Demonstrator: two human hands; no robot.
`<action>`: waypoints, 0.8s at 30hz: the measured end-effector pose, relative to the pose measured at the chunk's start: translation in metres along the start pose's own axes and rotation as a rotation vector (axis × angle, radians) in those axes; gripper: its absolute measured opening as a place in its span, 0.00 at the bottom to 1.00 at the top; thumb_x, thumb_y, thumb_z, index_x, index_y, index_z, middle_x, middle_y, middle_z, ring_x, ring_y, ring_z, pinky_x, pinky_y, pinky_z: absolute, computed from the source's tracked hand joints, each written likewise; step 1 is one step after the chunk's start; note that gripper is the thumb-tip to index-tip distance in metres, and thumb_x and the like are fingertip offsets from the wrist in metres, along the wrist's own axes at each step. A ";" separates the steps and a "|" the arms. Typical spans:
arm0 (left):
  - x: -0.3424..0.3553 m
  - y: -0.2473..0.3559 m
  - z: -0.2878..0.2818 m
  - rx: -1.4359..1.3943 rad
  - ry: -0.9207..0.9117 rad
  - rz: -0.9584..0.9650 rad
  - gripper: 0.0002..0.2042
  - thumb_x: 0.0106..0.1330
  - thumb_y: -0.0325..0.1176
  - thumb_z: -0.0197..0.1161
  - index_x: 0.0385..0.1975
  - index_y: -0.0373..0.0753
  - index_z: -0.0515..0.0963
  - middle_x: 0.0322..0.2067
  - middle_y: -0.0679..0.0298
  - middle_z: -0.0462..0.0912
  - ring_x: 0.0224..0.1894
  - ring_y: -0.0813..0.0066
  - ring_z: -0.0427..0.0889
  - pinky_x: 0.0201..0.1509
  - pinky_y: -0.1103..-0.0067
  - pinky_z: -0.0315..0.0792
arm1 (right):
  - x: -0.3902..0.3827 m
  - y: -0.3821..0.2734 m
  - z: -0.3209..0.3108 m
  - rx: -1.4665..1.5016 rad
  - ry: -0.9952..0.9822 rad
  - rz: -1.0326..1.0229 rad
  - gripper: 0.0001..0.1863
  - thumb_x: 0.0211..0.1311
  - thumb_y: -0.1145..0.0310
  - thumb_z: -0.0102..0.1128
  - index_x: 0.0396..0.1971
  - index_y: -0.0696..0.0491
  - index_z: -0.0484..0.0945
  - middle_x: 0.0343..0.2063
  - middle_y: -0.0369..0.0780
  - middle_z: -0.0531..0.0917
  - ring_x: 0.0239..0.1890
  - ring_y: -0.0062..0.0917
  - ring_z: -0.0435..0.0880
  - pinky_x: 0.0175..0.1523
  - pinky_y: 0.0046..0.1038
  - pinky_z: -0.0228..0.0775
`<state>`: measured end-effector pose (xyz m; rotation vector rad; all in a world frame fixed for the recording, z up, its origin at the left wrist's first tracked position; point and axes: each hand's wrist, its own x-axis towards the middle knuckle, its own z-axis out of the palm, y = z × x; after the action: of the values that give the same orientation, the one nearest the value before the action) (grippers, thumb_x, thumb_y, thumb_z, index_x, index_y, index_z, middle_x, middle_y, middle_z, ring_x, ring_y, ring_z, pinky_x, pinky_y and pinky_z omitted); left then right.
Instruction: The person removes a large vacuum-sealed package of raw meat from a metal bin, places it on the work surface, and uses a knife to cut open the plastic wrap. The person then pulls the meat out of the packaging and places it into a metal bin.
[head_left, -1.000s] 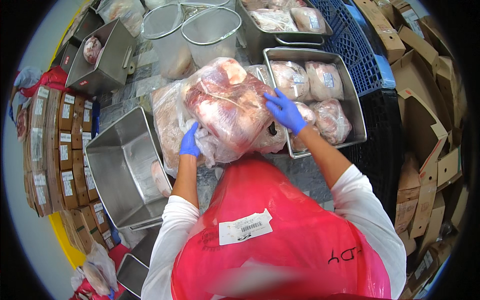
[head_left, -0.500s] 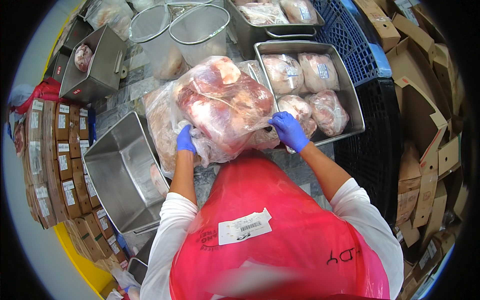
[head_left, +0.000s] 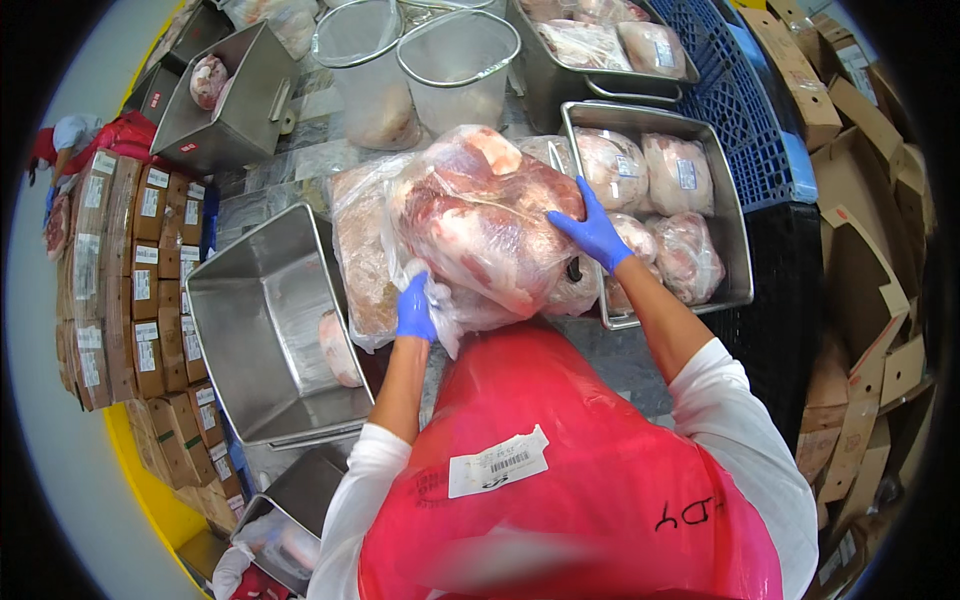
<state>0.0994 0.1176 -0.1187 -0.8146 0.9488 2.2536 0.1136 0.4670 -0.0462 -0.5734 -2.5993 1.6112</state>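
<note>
A large piece of raw red meat in a clear plastic bag lies in front of me, on top of a flatter wrapped pinkish slab. My left hand, in a blue glove, is closed on the bunched end of the plastic bag at the meat's near left. Fingers spread, my blue-gloved right hand rests against the right side of the bagged meat. Below that palm shows a small black object, mostly hidden. Just right stands a metal tub with several wrapped meat pieces.
A metal tub with one meat piece stands at left. Beyond the meat are two hoop-rimmed clear bags and another filled tub. Blue crates and flattened cardboard boxes line the right; stacked boxes the left.
My right hand has let go of the plastic edge and now lies spread against the meat's right side. My left hand keeps its hold on the bag. The whole view has shifted rightward.
</note>
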 end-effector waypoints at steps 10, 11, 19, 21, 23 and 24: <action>-0.150 0.086 0.039 0.065 -0.025 0.169 0.03 0.70 0.37 0.60 0.38 0.49 0.75 0.21 0.73 0.70 0.18 0.80 0.71 0.21 0.79 0.69 | -0.020 -0.040 0.041 0.405 -0.362 0.451 0.45 0.66 0.42 0.59 0.70 0.62 0.59 0.66 0.48 0.68 0.68 0.32 0.66 0.72 0.31 0.55; -0.162 0.094 0.062 0.090 0.012 0.185 0.04 0.70 0.38 0.59 0.38 0.48 0.75 0.21 0.73 0.71 0.18 0.80 0.71 0.21 0.79 0.69 | -0.016 -0.041 0.040 0.447 -0.466 0.480 0.43 0.67 0.42 0.58 0.69 0.61 0.61 0.65 0.47 0.70 0.67 0.30 0.67 0.72 0.30 0.55; -0.101 0.146 0.167 0.073 -0.103 0.329 0.03 0.71 0.33 0.57 0.34 0.46 0.74 0.21 0.73 0.72 0.20 0.83 0.72 0.22 0.83 0.68 | 0.036 -0.070 0.040 0.236 -0.205 -0.199 0.35 0.63 0.54 0.67 0.64 0.59 0.70 0.62 0.47 0.73 0.64 0.32 0.71 0.69 0.31 0.61; -0.069 0.163 0.124 0.027 -0.167 0.284 0.03 0.71 0.33 0.57 0.33 0.47 0.74 0.20 0.75 0.71 0.19 0.83 0.71 0.21 0.82 0.68 | 0.067 -0.057 0.037 0.206 -0.222 -0.148 0.36 0.62 0.55 0.68 0.64 0.59 0.70 0.62 0.48 0.72 0.65 0.33 0.71 0.70 0.33 0.61; -0.051 0.170 0.051 0.003 -0.136 0.207 0.02 0.70 0.33 0.57 0.35 0.46 0.75 0.21 0.74 0.72 0.19 0.83 0.71 0.19 0.82 0.67 | 0.084 -0.056 0.032 0.332 -0.278 -0.056 0.37 0.61 0.54 0.69 0.64 0.59 0.70 0.63 0.48 0.72 0.65 0.34 0.70 0.70 0.33 0.60; -0.046 0.165 0.022 -0.007 -0.122 0.160 0.01 0.69 0.33 0.58 0.35 0.46 0.75 0.21 0.74 0.72 0.19 0.83 0.71 0.19 0.82 0.67 | 0.090 -0.053 0.029 0.393 -0.301 -0.002 0.37 0.60 0.53 0.70 0.64 0.59 0.70 0.63 0.48 0.71 0.66 0.34 0.70 0.70 0.34 0.60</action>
<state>0.0101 0.0246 -0.0041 -0.6151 0.9800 2.4136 0.0080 0.4503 -0.0283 -0.3226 -2.3456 2.2816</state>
